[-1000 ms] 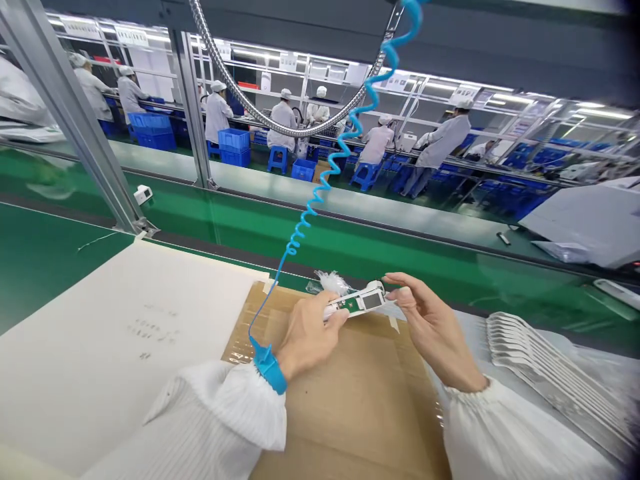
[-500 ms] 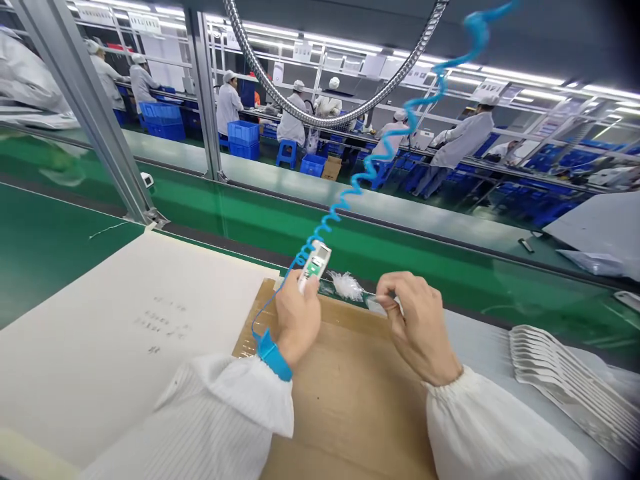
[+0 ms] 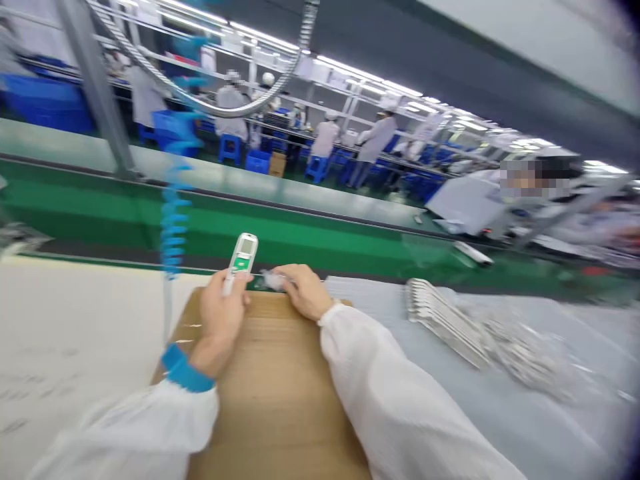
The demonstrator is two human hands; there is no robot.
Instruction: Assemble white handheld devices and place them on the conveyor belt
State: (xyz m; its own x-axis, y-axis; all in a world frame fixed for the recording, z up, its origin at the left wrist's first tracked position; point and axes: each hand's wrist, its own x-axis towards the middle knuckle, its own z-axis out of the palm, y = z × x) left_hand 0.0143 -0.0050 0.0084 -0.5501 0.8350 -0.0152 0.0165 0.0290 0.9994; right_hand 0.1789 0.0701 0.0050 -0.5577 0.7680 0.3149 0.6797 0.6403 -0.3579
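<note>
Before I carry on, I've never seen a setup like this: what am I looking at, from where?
No machine here: these are a person's bare hands, seen by a camera worn on that person's head, looking forward and down. The left hand, blue band at its wrist, holds a white-and-green device. The right hand is at the clear plastic by the cardboard's far edge; whether it grips it, I can't tell. White parts lie on the pale sheet to the right.

- White tube lights [image 3: 400,88] glare brightly overhead, across the room
- Blur smears the blue coiled cord [image 3: 173,253] and left sleeve [image 3: 135,427]
- Right-hand corners fade to black
</note>
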